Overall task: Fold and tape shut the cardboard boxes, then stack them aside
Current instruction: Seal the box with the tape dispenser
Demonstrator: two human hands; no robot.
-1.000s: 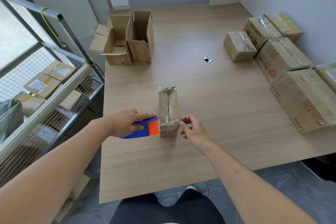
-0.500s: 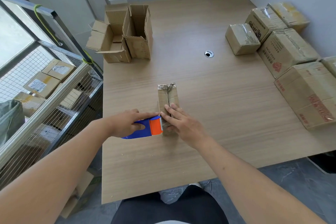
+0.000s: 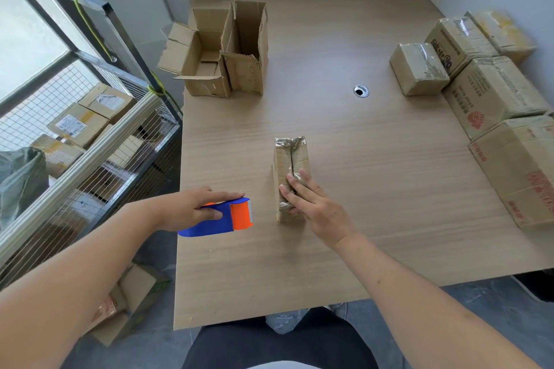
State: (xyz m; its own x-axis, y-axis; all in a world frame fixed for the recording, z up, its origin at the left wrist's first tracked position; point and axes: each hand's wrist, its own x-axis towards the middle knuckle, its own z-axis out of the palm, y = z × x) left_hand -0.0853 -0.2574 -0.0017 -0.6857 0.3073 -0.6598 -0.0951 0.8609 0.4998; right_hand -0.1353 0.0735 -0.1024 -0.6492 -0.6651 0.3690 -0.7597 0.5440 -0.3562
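Note:
A small narrow cardboard box (image 3: pixel 289 156), taped along its top seam, stands in the middle of the wooden table (image 3: pixel 359 204). My right hand (image 3: pixel 311 204) lies flat on the near end of its top, fingers spread over the tape. My left hand (image 3: pixel 195 208) grips a blue and orange tape dispenser (image 3: pixel 227 217), held just left of the box and apart from it. Two open, untaped boxes (image 3: pixel 221 51) stand at the table's far left.
Several taped boxes (image 3: pixel 491 93) are lined up along the right side of the table by the wall. A cable hole (image 3: pixel 361 90) sits mid-table. A wire-mesh cart (image 3: pixel 90 141) with parcels stands left of the table, and a box (image 3: pixel 129 305) lies on the floor.
My right hand moved from the box's near right corner onto its top and pressed down the tape. My left hand pulled the dispenser away from the box to the left.

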